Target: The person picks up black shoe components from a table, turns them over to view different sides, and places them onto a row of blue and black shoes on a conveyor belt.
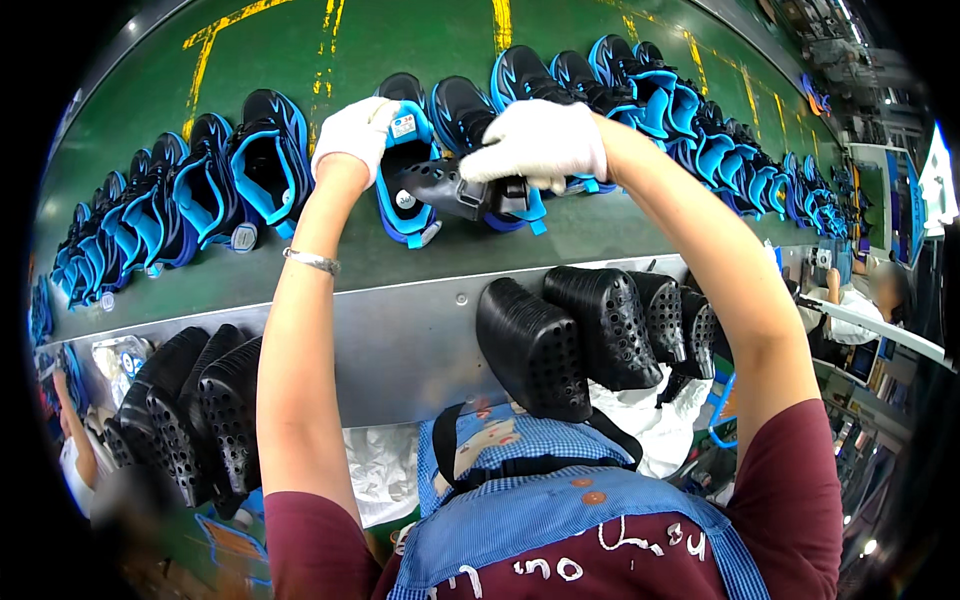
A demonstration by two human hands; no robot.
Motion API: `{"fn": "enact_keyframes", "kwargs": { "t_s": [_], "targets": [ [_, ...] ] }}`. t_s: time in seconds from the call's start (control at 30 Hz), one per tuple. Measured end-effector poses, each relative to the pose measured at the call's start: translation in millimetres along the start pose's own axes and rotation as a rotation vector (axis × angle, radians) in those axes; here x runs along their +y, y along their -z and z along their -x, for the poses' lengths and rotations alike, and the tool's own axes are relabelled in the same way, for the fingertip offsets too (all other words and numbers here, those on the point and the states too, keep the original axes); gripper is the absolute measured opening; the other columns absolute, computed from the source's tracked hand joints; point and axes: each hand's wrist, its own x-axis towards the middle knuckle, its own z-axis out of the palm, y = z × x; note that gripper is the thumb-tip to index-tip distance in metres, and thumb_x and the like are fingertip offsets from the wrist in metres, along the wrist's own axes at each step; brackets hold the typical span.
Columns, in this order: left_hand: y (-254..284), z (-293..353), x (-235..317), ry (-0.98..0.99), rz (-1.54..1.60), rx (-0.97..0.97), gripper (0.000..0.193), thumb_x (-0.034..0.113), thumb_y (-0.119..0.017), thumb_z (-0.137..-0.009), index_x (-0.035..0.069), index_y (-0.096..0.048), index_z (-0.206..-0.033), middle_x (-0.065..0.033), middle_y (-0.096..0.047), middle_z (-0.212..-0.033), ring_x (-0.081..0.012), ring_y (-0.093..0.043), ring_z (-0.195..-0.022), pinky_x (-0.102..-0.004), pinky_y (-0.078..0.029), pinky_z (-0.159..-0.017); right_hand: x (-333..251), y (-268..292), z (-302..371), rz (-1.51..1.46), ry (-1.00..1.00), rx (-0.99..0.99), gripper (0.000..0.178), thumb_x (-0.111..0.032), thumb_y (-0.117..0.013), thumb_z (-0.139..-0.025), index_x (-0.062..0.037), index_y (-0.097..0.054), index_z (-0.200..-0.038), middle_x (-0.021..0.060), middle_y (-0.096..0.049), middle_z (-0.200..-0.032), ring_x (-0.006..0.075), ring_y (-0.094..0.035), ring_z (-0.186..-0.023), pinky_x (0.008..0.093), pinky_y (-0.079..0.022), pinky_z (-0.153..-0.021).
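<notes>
My left hand (355, 138), in a white glove, pinches the blue-lined tongue of a black and blue sneaker (416, 230) and holds its opening wide. A white label shows on that tongue. In my right hand (540, 145), also gloved, is a black perforated plastic shoe tree (445, 188), lying on its side across the sneaker's opening. Its holed toe end points left, over the opening. A round white sticker shows inside the heel of the shoe. Just right of it stands another sneaker (462, 110), partly hidden by my right hand and the shoe tree.
Rows of similar sneakers stretch along the green belt (375, 40) to the left (268, 150) and right (650, 95). Along the metal ledge (400, 350) nearer me sit stacks of nested black shoe trees (530, 345), with more at left (230, 410). Other people are at both sides.
</notes>
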Motion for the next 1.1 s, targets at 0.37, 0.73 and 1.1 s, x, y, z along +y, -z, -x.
{"fn": "enact_keyframes", "kwargs": {
  "t_s": [0.37, 0.73, 1.1],
  "targets": [
    [-4, 73, 18, 0.086, 0.252, 0.191, 0.024, 0.023, -0.054, -0.092, 0.005, -0.068, -0.1, -0.011, -0.068, -0.093, -0.023, -0.065, -0.087, -0.031, -0.049, -0.081, -21, -34, -48, 0.424, 0.012, 0.202, 0.052, -0.043, -0.05, -0.08, 0.0041, -0.071, -0.091, 0.0255, -0.067, -0.092, 0.0374, -0.066, -0.09, 0.0402, -0.052, -0.084],
    [-90, 132, 10, 0.341, 0.531, 0.032, 0.081, 0.04, -0.068, -0.083, 0.004, -0.033, -0.146, -0.0241, -0.046, -0.141, -0.036, -0.047, -0.129, -0.0382, -0.037, -0.106, 9, -24, 13, 0.006, -0.011, 0.101, 0.046, -0.044, -0.065, -0.08, 0.0013, -0.067, -0.086, 0.0117, -0.062, -0.063, 0.0239, -0.061, -0.053, 0.0346, -0.05, -0.053],
    [-85, 91, 22, 0.47, 0.37, -0.017, 0.072, 0.038, -0.061, -0.089, 0.004, -0.034, -0.146, -0.0199, -0.047, -0.139, -0.033, -0.051, -0.121, -0.036, -0.04, -0.101, 68, -187, 245, 0.159, -0.032, 0.511, 0.041, -0.042, -0.068, -0.08, -0.0042, -0.053, -0.08, 0.0141, -0.059, -0.071, 0.0307, -0.063, -0.06, 0.0383, -0.051, -0.05]
  ]
}}
